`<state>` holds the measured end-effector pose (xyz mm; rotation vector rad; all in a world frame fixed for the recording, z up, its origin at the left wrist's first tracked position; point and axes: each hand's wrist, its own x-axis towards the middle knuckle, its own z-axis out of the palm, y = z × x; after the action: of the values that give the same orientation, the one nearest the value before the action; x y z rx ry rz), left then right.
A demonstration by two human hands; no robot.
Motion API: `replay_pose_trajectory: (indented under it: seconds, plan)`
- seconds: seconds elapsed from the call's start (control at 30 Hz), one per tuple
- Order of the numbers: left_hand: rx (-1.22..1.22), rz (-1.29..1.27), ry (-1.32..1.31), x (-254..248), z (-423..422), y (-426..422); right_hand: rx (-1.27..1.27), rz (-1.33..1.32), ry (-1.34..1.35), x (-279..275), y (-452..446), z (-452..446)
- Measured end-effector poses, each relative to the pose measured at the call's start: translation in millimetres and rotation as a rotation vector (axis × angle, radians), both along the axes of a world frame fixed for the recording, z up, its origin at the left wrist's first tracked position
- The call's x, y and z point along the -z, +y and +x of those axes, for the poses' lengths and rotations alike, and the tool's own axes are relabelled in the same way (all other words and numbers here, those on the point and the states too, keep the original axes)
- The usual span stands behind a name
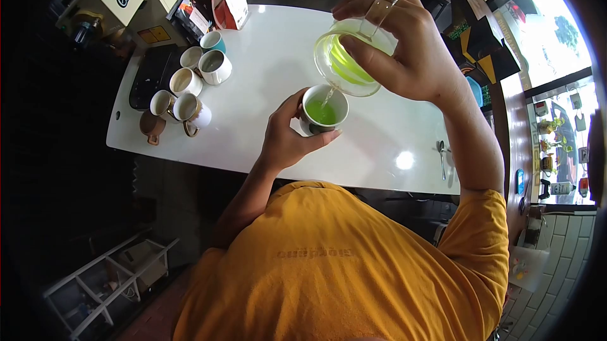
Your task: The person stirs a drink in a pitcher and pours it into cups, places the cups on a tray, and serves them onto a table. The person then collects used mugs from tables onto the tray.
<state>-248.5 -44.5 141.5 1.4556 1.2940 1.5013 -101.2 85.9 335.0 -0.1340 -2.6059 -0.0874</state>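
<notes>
My left hand [286,131] is wrapped round a white cup [313,127] that has green liquid inside. Above it, tilted, is a clear glass pitcher [321,62] of bright green liquid, gripped by my right hand [404,43] around its body, thumb on the near side. The pitcher's clear handle [386,9] points up between my fingers and the far edge. A thin stream [327,97] runs from the pitcher's rim into the cup.
Several mugs [186,107] stand in a group at the left of the white table [265,50], beside a black tray [150,74]. Behind them are a red and white bag [231,4] and other packets. Spoons [442,157] lie near the right edge.
</notes>
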Motion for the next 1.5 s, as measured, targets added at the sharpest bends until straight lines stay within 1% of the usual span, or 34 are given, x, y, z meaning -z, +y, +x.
replay_pose_trajectory:
  seconds: [0.07,0.13,0.27,0.43,0.57,0.63,0.67,0.73,0.77,0.8,0.87,0.9,0.93,0.97,1.0,1.03,1.07,1.1,1.13,1.23,1.27,1.33,1.5]
  plan:
    - [0.022,-0.024,-0.004,0,1,0,0.001,0.008,0.002,1,0,1]
    - [-0.005,0.024,-0.008,2,3,2,0.027,0.009,0.005,1,-1,2]
    - [0.002,0.031,-0.026,3,5,3,0.035,0.012,-0.002,1,-1,3]
    - [0.006,0.019,-0.026,5,4,3,0.067,-0.045,0.013,4,-2,6]
    - [-0.004,0.028,-0.041,17,5,5,0.126,-0.140,0.103,30,6,16]
    - [-0.006,0.005,-0.057,22,4,6,0.275,-0.355,0.282,49,9,18]
    - [-0.006,0.000,-0.058,26,3,6,0.276,-0.360,0.280,59,10,20]
    - [-0.052,0.035,-0.006,38,1,9,0.395,-0.694,0.427,79,11,28]
    - [-0.051,0.030,-0.006,45,0,11,0.412,-0.835,0.441,87,12,34]
    - [-0.056,-0.007,-0.041,52,-1,13,0.414,-0.839,0.442,94,11,38]
    - [-0.059,-0.050,-0.073,65,-5,17,0.538,-0.907,0.592,110,7,48]
    - [-0.067,-0.062,-0.046,69,-8,20,0.550,-0.988,0.647,125,8,55]
    - [-0.074,-0.073,-0.017,73,-11,24,0.550,-0.992,0.650,134,7,60]
    - [-0.122,-0.058,0.096,76,-14,28,0.591,-1.039,0.692,141,3,65]
    - [-0.121,-0.062,0.099,80,-18,31,0.631,-1.086,0.735,148,-1,70]
    - [-0.180,-0.096,0.177,84,-21,35,0.648,-1.122,0.750,155,-4,76]
    - [-0.237,-0.130,0.255,88,-24,39,0.649,-1.126,0.754,161,-7,80]
    - [-0.295,-0.109,0.296,101,-27,45,0.674,-1.147,0.784,165,-10,85]
    - [-0.292,-0.110,0.301,106,-28,49,0.698,-1.168,0.815,170,-12,89]
    - [-0.330,-0.160,0.184,116,-30,64,0.735,-1.144,0.834,183,-16,103]
    - [-0.321,-0.161,0.191,119,-31,68,0.744,-1.126,0.819,187,-17,108]
    - [-0.272,-0.217,0.082,120,-30,76,0.739,-1.133,0.838,190,-21,113]
    - [-0.299,-0.211,0.047,125,-26,91,0.723,-1.158,0.877,193,-26,121]
